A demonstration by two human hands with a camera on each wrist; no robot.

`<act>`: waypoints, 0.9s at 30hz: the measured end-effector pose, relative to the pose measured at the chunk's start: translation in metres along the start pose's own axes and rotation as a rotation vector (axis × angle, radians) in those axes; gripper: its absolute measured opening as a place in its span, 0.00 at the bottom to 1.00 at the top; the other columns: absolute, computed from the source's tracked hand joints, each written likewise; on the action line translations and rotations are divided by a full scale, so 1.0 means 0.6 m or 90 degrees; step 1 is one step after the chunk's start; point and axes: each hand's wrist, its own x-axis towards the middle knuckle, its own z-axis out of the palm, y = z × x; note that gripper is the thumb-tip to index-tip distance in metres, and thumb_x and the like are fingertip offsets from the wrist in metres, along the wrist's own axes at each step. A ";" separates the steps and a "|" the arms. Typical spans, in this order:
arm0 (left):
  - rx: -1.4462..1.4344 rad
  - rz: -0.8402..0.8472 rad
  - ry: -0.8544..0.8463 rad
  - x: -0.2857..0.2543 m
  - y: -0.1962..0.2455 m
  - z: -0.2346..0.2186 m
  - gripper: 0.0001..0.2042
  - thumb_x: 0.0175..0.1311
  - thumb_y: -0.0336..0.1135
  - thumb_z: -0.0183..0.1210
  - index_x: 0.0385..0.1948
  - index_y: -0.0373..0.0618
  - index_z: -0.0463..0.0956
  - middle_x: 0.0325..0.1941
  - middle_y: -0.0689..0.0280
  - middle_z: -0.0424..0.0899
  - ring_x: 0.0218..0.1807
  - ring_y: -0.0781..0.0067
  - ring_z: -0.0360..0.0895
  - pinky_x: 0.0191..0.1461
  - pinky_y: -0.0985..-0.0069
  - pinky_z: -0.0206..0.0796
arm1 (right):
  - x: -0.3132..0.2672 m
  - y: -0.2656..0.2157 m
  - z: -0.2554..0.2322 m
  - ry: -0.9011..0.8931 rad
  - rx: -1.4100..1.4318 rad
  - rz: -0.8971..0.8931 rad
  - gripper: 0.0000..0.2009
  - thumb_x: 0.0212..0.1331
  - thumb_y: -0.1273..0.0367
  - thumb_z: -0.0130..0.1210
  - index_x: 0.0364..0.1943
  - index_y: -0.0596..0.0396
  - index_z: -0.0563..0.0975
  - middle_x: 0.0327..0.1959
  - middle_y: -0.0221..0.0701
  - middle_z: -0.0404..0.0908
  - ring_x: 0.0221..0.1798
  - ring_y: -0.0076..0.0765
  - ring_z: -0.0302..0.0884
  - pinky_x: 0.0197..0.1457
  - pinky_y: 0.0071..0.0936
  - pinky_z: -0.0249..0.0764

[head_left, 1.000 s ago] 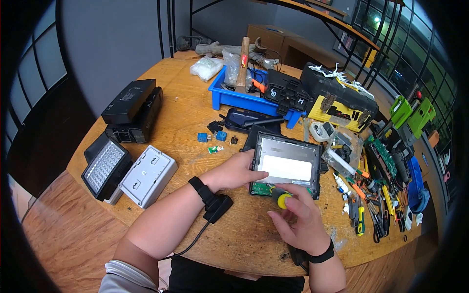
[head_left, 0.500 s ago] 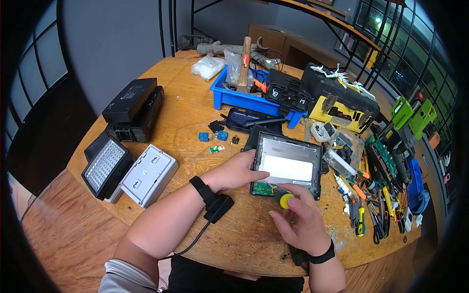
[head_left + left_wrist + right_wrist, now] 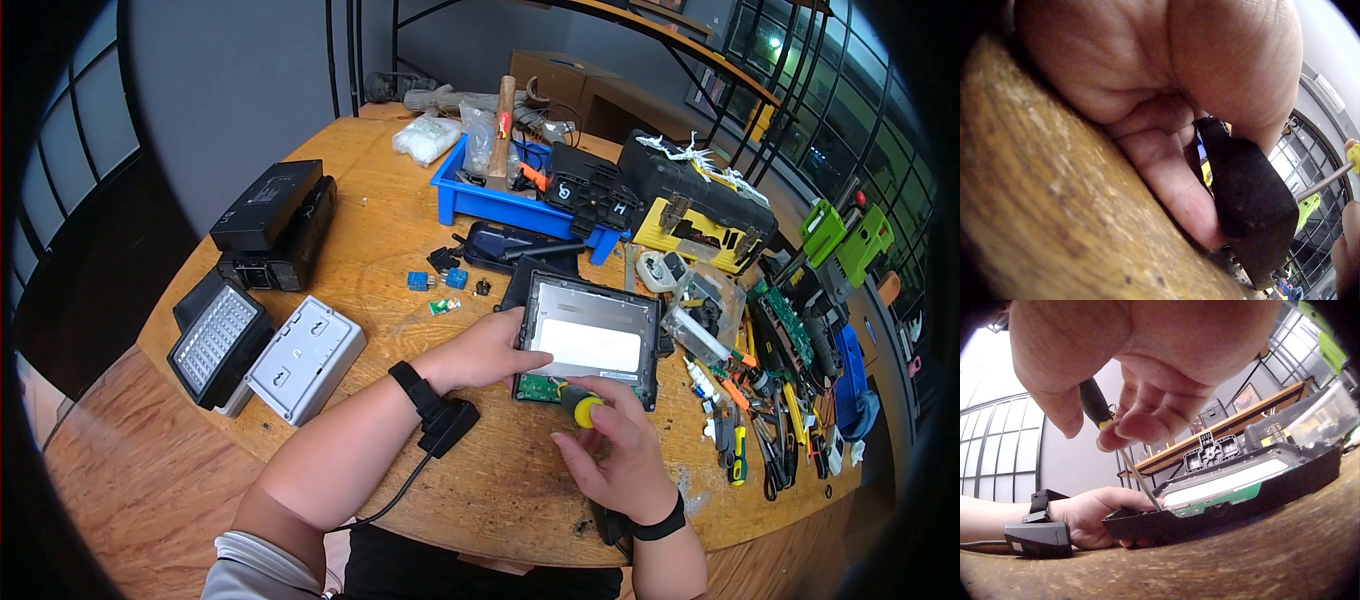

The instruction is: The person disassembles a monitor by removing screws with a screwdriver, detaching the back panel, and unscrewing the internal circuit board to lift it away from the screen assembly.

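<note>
Worn wood across the table (image 3: 500,480), matt black plastic around the frame (image 3: 1272,509).
Smooth metal along the screwdriver shaft (image 3: 1140,479), shiny blue plastic on the tray (image 3: 490,206).

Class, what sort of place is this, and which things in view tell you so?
Probably an electronics repair workshop: the right hand holds a screwdriver at an opened device with a green circuit board showing, and hand tools lie heaped on the table.

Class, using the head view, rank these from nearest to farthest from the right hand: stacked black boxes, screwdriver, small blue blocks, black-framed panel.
1. Screwdriver, in the right hand's fingers.
2. Black-framed panel, just beyond it.
3. Small blue blocks, left of the panel.
4. Stacked black boxes, far left.
</note>
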 end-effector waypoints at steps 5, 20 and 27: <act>-0.011 0.008 0.005 0.000 -0.002 0.001 0.23 0.66 0.37 0.67 0.55 0.31 0.69 0.42 0.59 0.83 0.38 0.75 0.82 0.34 0.77 0.78 | 0.001 -0.001 -0.001 -0.027 -0.012 -0.004 0.33 0.55 0.78 0.67 0.63 0.37 0.66 0.59 0.46 0.75 0.35 0.34 0.82 0.31 0.24 0.79; 0.021 0.006 0.012 0.004 -0.014 0.001 0.24 0.67 0.38 0.67 0.58 0.35 0.70 0.40 0.65 0.83 0.35 0.80 0.78 0.32 0.80 0.74 | -0.004 -0.002 0.002 -0.007 -0.009 0.028 0.22 0.54 0.77 0.69 0.52 0.45 0.76 0.56 0.42 0.77 0.29 0.31 0.80 0.32 0.26 0.78; -0.004 0.007 0.006 0.004 -0.011 0.002 0.24 0.67 0.38 0.67 0.58 0.35 0.69 0.40 0.64 0.83 0.35 0.80 0.78 0.32 0.80 0.73 | -0.004 0.005 0.006 0.029 0.022 0.016 0.22 0.54 0.76 0.69 0.52 0.44 0.77 0.56 0.41 0.78 0.29 0.31 0.80 0.32 0.26 0.78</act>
